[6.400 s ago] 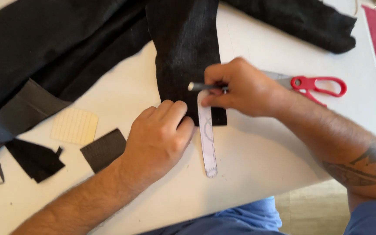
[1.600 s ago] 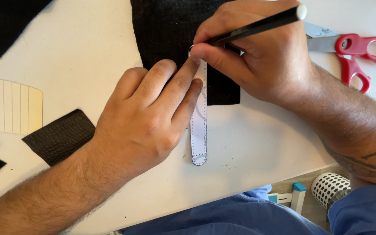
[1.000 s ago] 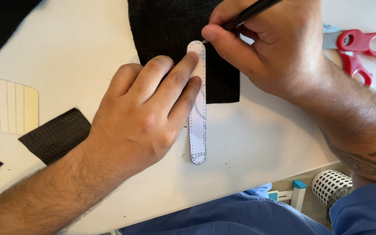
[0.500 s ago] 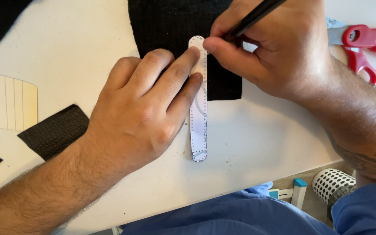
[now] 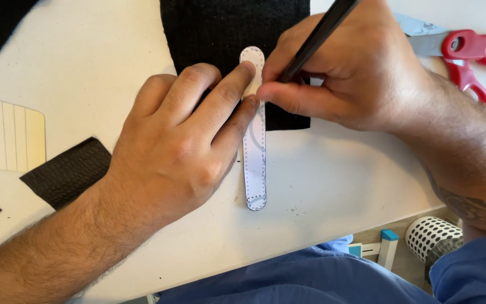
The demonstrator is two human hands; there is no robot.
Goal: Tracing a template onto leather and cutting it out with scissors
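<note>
Right hand has slid down the template's right edge since half a second ago, fingers pinched on a black pen, tip hidden. Left hand flat, pinning the rounded paper template on ribbed black fabric, near the table's front edge. Red scissors cut off at right.

- Fabric panel: black, with a fine ribbed weave.
- Paper strip template: white, edged with small dark dots and grey curved lines.
- Pen: black.
- Scissors: red handles, grey blades.
- Small fabric scrap: black, textured.
- Card piece: cream with thin vertical lines.
- Table: off-white.
- Cup: white with black dots.
</note>
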